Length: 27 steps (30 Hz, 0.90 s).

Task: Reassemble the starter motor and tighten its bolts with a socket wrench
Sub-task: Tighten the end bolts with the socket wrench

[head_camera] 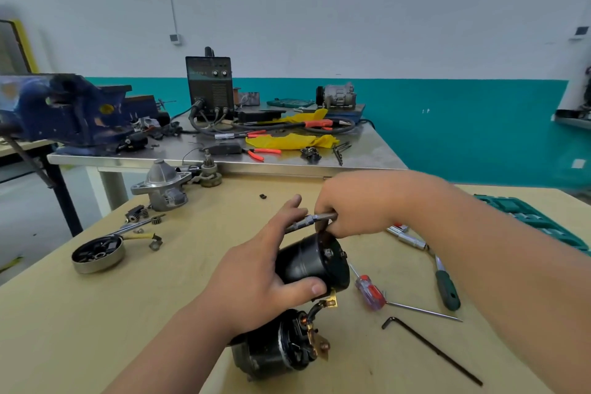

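Note:
The black starter motor body (308, 261) lies on the wooden table, with the black solenoid (271, 350) joined below it and brass terminals showing. My left hand (256, 278) grips the motor body, thumb across its front. My right hand (355, 205) holds the metal handle of a socket wrench (311, 220) just above the motor's end. The wrench head is hidden behind my fingers. The aluminium nose housing (163, 184) stands at the far left of the table. An end cap (97, 253) with small parts in it lies at the left.
A red-handled screwdriver (371, 293), a green-handled screwdriver (447, 289), a black hex key (428, 347) and socket extensions (407, 237) lie on the right. A green tool case (537, 217) sits at the right edge. Gears and small parts (140, 216) lie on the left. A blue vise (64, 109) and welder (209, 86) stand behind.

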Each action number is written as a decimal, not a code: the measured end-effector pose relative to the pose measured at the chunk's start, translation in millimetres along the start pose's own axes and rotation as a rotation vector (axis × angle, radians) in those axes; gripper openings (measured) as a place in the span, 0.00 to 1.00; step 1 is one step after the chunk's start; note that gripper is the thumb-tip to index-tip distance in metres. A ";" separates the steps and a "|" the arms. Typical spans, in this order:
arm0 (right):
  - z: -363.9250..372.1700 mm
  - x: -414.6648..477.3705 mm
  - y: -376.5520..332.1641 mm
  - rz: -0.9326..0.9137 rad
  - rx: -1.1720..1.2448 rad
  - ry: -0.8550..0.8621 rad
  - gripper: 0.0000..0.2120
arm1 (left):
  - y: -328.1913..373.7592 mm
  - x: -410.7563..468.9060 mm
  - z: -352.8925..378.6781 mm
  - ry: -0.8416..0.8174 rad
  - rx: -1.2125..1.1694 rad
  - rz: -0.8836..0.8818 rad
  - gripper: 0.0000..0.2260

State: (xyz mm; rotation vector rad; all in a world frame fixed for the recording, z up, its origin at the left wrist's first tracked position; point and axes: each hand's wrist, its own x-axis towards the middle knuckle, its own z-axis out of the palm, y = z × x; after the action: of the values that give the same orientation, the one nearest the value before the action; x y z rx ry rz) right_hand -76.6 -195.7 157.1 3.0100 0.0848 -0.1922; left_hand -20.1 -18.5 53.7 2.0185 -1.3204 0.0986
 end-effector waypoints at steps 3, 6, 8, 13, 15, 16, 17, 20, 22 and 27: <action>-13.2 -0.4 -4.7 0.031 0.066 -0.097 0.06 | 0.2 0.0 0.9 -0.003 0.005 -0.026 0.37; -17.1 2.5 -12.3 0.100 0.039 -0.131 0.13 | -1.8 0.1 3.2 -0.001 0.031 -0.055 0.33; -17.5 4.9 -16.1 0.145 0.042 -0.166 0.19 | -4.0 0.6 4.2 -0.002 0.053 -0.065 0.31; -19.8 6.7 -15.6 0.165 0.168 -0.244 0.15 | -6.0 1.2 4.2 0.015 0.044 -0.095 0.32; -17.6 7.9 -20.8 0.180 0.114 -0.250 0.12 | -4.6 1.6 5.0 0.012 0.038 -0.112 0.32; -15.4 9.5 -23.7 0.193 0.096 -0.238 0.12 | -4.1 2.1 5.6 0.012 0.035 -0.124 0.33; -12.3 11.5 -26.8 0.199 0.095 -0.227 0.12 | -3.6 2.1 6.2 0.017 0.032 -0.139 0.33; -7.3 15.5 -32.6 0.202 0.062 -0.188 0.11 | -1.8 1.8 6.4 0.053 0.026 -0.163 0.34; -3.2 17.5 -37.3 0.220 0.071 -0.114 0.11 | -0.4 0.5 7.1 0.080 0.038 -0.162 0.35; 3.3 18.7 -45.0 0.155 -0.068 0.055 0.08 | -0.8 0.5 8.8 0.140 0.024 -0.155 0.36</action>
State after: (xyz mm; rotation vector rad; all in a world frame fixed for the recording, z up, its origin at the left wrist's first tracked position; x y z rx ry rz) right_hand -61.3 -150.7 146.1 2.9378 -0.1332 -0.0895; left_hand -21.9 -24.0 46.9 2.0863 -1.0770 0.1811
